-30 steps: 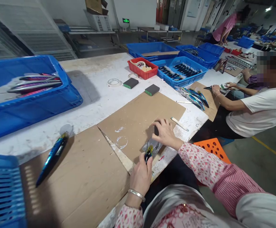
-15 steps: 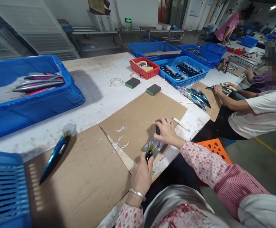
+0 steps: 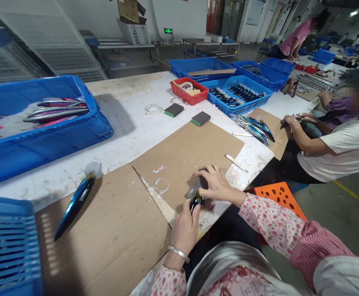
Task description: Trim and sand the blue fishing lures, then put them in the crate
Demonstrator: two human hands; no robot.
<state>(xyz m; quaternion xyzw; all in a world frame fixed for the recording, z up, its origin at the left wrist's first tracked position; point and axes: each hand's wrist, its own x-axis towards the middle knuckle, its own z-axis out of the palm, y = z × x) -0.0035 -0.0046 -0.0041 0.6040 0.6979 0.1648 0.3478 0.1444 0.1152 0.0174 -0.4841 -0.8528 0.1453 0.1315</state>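
left hand point(image 3: 185, 228) gripping a glossy dark lure point(image 3: 194, 201) at the cardboard's point(image 3: 185, 152) edge, right hand point(image 3: 214, 185) closed on a dark block point(image 3: 202, 182) pressed over the lure's far end — surface point(image 3: 126, 123) beneath, second lure point(image 3: 74, 203) well left

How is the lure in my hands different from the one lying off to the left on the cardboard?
The lure in your hands is gripped by the left hand while the right hand presses a dark block on it; the lure on the cardboard lies free, untouched. Yours shows only a short stretch between the hands; the other shows its full slim length and clear lip. Both are glossy blue-green.
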